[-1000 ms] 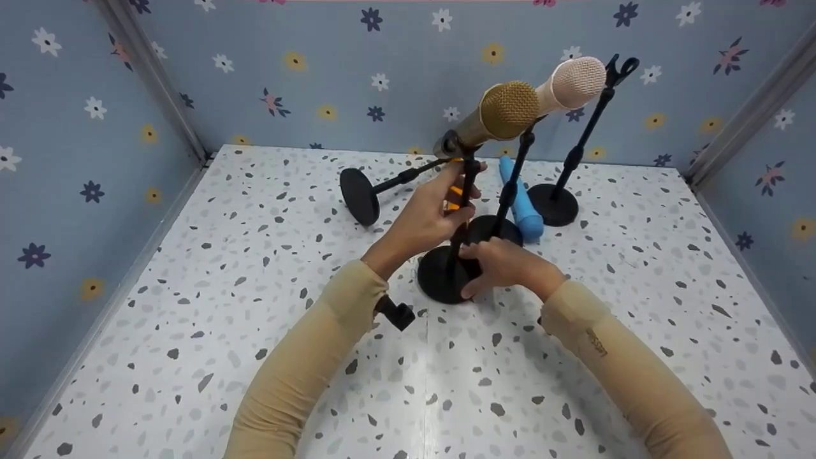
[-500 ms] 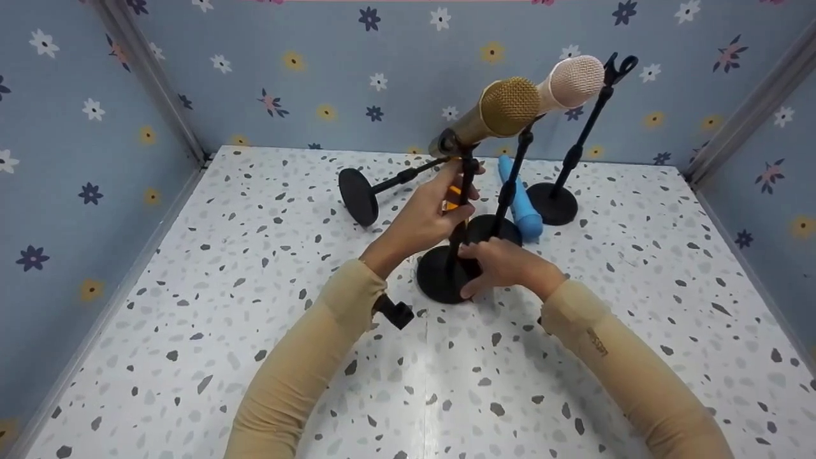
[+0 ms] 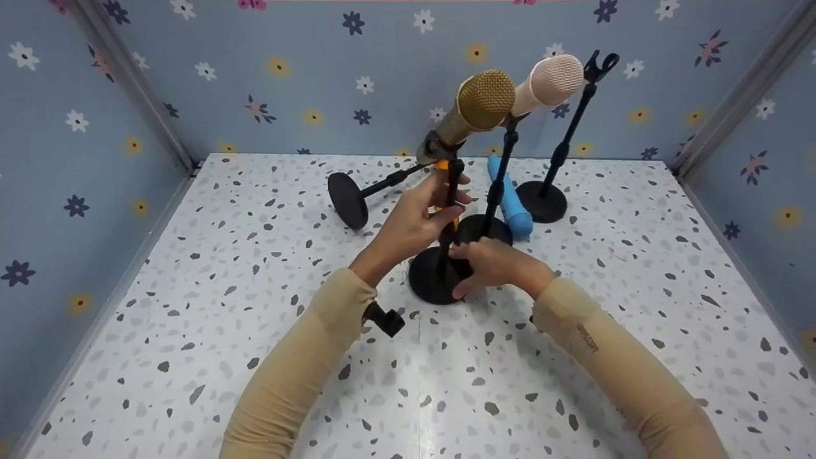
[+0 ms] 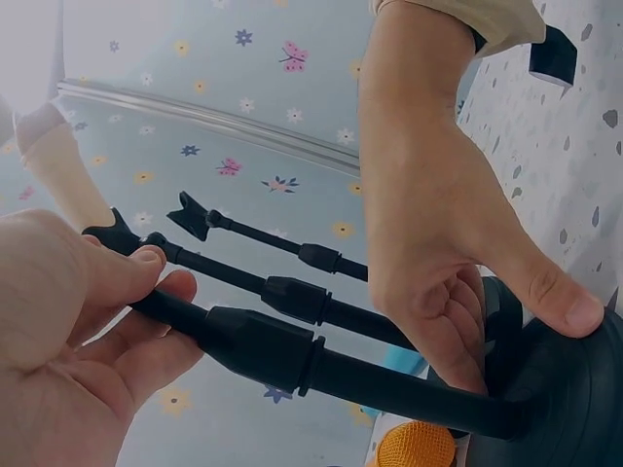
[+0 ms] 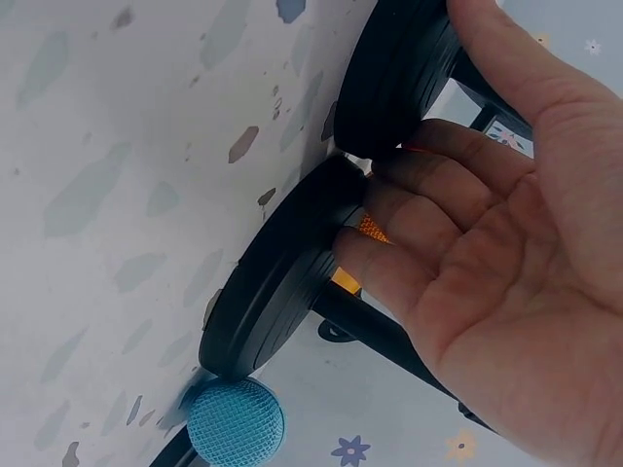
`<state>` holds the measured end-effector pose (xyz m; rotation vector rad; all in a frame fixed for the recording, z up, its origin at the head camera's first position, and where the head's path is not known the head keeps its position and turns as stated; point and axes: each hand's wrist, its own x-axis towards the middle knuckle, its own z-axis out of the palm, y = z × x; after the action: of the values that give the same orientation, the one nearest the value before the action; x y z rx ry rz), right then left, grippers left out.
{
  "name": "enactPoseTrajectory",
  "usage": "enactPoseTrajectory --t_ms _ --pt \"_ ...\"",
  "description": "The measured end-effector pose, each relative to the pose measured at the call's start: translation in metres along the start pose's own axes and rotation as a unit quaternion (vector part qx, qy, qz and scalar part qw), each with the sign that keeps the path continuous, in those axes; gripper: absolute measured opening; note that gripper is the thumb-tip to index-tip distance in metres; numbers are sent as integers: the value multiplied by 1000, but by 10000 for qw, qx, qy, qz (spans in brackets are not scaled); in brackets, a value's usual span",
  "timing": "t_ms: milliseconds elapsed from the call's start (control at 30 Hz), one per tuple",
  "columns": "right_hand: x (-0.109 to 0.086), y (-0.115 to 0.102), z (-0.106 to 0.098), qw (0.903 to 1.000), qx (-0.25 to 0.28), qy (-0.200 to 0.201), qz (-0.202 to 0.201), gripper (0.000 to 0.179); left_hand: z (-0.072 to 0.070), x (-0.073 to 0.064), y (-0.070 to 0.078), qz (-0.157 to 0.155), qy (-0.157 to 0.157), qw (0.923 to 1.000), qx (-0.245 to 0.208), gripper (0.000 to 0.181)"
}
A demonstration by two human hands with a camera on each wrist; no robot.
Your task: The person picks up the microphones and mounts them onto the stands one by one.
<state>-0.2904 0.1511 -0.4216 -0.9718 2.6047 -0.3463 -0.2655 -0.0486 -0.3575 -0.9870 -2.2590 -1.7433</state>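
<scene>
A black microphone stand [image 3: 433, 280] stands nearest the person, a gold microphone [image 3: 486, 101] tilted in its clip. My left hand [image 3: 411, 217] pinches the upper part of its pole between thumb and fingers. Low down, my right hand [image 3: 500, 264] grips the edge of its round base, thumb on the base's rim and fingers curled behind. Just behind stands a second microphone stand [image 3: 494, 185] bearing a pale pink microphone [image 3: 554, 80]. Behind the left hand is an orange microphone [image 4: 417, 448], mostly hidden in the head view.
A blue microphone [image 3: 513, 207] lies on the speckled table [image 3: 255, 306], right of the stands. Farther right, another stand [image 3: 542, 203] has a bare clip. At left a stand [image 3: 347, 201] lies tipped on its side. Flowered panels [image 3: 319, 76] enclose the back and sides.
The head view has turned slightly, so everything sits a little farther left in it. Both hands keep the same hold on the front stand.
</scene>
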Motion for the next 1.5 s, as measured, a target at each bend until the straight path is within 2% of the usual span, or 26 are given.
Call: enactPoseTrajectory --t_ms 200,367,433,533,633,700,800,900,967,1167,1333,1500 --pt "4 -4 1 9999 37 -66 103 77 -4 -3 -2 69 36 9997 210 34" --pt "0 -4 3 9999 104 -12 58 78 -5 -2 -3 133 -7 9996 242 33" --pt "-3 -2 4 9996 221 128 -97 75 -4 -1 -3 128 -54 9996 242 33" --pt "-7 1 4 9945 628 595 -586 61 -4 -2 -3 92 -88 9996 255 32" --pt "-8 5 3 9793 1191 1186 -1128 47 -4 -2 -3 96 -76 9995 276 32" --pt "-9 6 2 9671 1592 1472 -1333 45 -5 -1 -2 117 -77 9996 265 32" --pt "-9 5 0 9475 2216 1765 -1483 44 -4 0 -2 131 -85 9995 262 32" --pt "-10 3 1 9272 2811 1966 -1504 42 -3 1 -2 116 -100 9996 250 31" --pt "-13 -3 -1 9170 3116 2050 -1417 41 -2 1 -2 108 -110 9996 229 30" --pt "-24 -29 -10 8950 3702 2196 -1171 39 -2 0 -5 84 -137 9997 192 29" --pt "-19 -30 -4 8716 4133 2347 -1204 37 -2 0 -4 63 -110 9996 255 30" --pt "-17 -31 -3 8625 4308 2425 -1080 34 -2 0 -4 119 -77 9994 308 30"
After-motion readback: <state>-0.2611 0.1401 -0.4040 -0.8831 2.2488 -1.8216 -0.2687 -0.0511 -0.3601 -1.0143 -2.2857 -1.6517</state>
